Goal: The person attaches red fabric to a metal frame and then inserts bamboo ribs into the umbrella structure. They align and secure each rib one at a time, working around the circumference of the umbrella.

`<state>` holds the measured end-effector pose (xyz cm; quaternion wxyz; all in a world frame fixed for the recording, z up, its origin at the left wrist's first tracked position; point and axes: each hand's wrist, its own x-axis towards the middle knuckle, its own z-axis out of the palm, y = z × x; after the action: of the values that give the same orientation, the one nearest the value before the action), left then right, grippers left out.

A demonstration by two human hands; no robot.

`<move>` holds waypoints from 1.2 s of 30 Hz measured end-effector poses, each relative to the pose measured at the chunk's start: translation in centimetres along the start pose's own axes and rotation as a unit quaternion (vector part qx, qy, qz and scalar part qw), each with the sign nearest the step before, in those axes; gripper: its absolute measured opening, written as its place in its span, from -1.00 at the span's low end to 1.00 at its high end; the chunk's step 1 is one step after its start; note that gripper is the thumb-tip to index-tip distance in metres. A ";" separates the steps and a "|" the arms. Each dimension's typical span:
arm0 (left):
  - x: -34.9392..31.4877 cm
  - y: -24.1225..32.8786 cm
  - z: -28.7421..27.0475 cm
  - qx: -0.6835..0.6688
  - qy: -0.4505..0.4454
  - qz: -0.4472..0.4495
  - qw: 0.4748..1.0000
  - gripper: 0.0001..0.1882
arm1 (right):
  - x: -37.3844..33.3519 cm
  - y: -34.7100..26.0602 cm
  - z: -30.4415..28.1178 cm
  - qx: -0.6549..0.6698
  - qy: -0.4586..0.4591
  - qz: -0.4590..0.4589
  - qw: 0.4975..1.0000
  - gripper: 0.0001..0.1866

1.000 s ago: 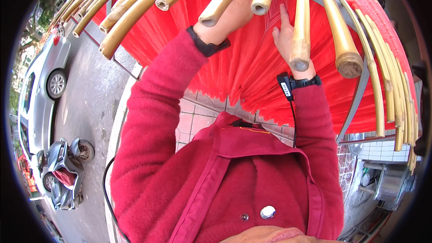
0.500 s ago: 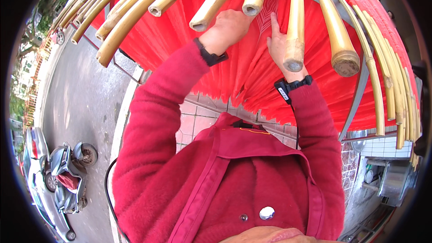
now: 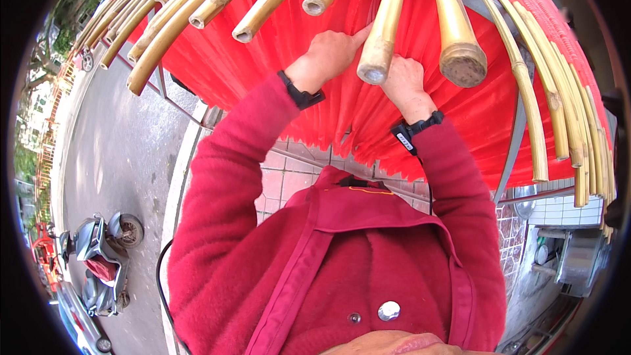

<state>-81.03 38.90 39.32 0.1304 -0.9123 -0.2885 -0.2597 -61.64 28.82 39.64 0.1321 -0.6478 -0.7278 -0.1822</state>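
Thin red cloth [image 3: 263,72] hangs in many narrow folds below a row of bamboo poles, its lower edge ragged. My left hand [image 3: 328,59] is closed on the folds, its index finger stretched to the right behind a bamboo pole [image 3: 388,20]. To the right of that pole, my right hand [image 3: 406,85] has its fingers curled into the cloth; the pole's end hides part of them. A thicker bamboo pole [image 3: 453,20] juts out just above and right of this hand. Black bands sit on both wrists.
More bamboo poles [image 3: 190,33] fan out at left and others [image 3: 552,85] at right, over a grey metal frame [image 3: 516,138]. A parked scooter [image 3: 102,256] and a car [image 3: 79,315] are on the road at left. Pink paving tiles [image 3: 279,177] lie below the cloth.
The middle poles have shifted left. My right hand's outstretched index finger has curled in, and the hand has moved slightly left and down. My left hand has lowered slightly. Cars have moved on the road.
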 end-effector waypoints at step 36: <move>-3.3 10.7 -21.6 -0.541 0.279 0.004 0.793 -0.69 | -4.1 -4.4 -19.0 0.495 0.308 -0.270 0.766 -0.61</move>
<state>-85.63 20.46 54.56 -0.3087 -0.7229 -0.0486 -0.6162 -66.35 16.46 54.57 0.5966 -0.1781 -0.7824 -0.0145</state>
